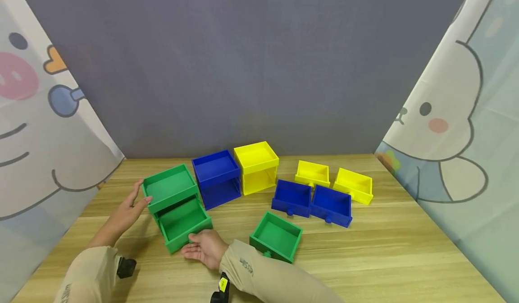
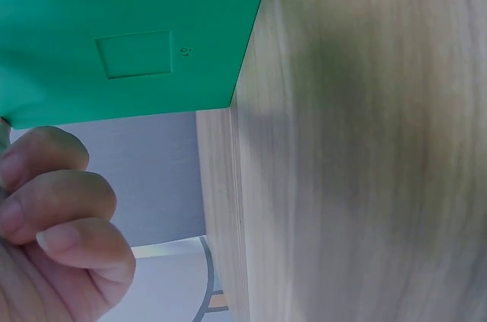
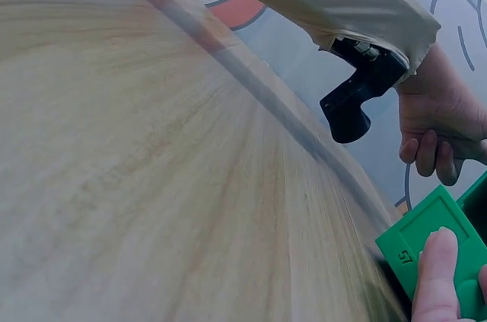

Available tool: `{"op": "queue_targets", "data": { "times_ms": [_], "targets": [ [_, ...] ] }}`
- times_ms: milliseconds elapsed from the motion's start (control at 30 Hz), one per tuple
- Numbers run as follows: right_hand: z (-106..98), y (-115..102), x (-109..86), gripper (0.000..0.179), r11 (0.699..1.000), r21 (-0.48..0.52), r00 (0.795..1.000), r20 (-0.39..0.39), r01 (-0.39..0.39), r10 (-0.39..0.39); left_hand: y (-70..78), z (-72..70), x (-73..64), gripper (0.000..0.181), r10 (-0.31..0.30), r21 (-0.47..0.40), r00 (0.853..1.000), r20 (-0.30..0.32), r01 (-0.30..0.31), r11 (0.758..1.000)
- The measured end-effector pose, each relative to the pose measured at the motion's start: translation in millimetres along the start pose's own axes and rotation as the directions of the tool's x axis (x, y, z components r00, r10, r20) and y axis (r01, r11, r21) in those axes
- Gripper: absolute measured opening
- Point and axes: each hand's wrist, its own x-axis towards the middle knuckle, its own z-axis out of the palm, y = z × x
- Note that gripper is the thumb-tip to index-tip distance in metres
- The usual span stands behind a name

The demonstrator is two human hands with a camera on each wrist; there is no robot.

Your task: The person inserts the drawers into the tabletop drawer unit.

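At the left, a green cabinet point(image 1: 170, 185) stands with its lower green drawer point(image 1: 183, 222) partly out of the front. My left hand point(image 1: 129, 210) holds the cabinet's upper left side, thumb near the front edge and the index finger toward the back. Three fingers point(image 2: 65, 200) of that hand curl beside the cabinet wall in the left wrist view. Low at the drawer's front is my right hand point(image 1: 207, 249), thumb and finger at its middle. In the right wrist view, one finger lies against the drawer front marked 57; the knob is hidden.
A blue cabinet point(image 1: 216, 172) and a yellow cabinet point(image 1: 256, 161) stand beside the green one, each with an open lower bay. Farther right lie a loose green drawer point(image 1: 276, 236), two blue drawers point(image 1: 292, 197) and two yellow drawers point(image 1: 352, 183). A grey wall point(image 1: 259, 68) rises behind the wooden table.
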Motion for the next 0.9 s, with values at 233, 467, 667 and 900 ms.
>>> {"op": "queue_targets", "data": {
  "times_ms": [233,467,667,900],
  "targets": [
    [3.2,1.3,3.6,0.012,1.000,-0.007,1.000,0.010,0.005,-0.005,0.1,-1.3,-5.0,0.076,-0.005,-0.008,1.000,-0.008,0.005,1.000],
    [5.2,0.2,6.7,0.012,1.000,0.021,1.000,-0.004,-0.003,0.003,2.0,0.4,-2.4,0.077,-0.013,0.000,1.000,0.005,0.013,1.000],
    [9.8,-1.1,4.4,0.008,0.998,0.057,0.995,-0.098,-0.001,0.006,2.7,-1.2,-1.4,0.076,-0.016,-0.003,1.000,-0.001,0.016,1.000],
    [8.4,-3.3,0.3,0.003,0.999,0.052,0.990,-0.143,0.000,0.007,4.6,-1.5,-3.2,0.077,-0.028,-0.006,1.000,0.001,0.028,1.000]
  ]
}}
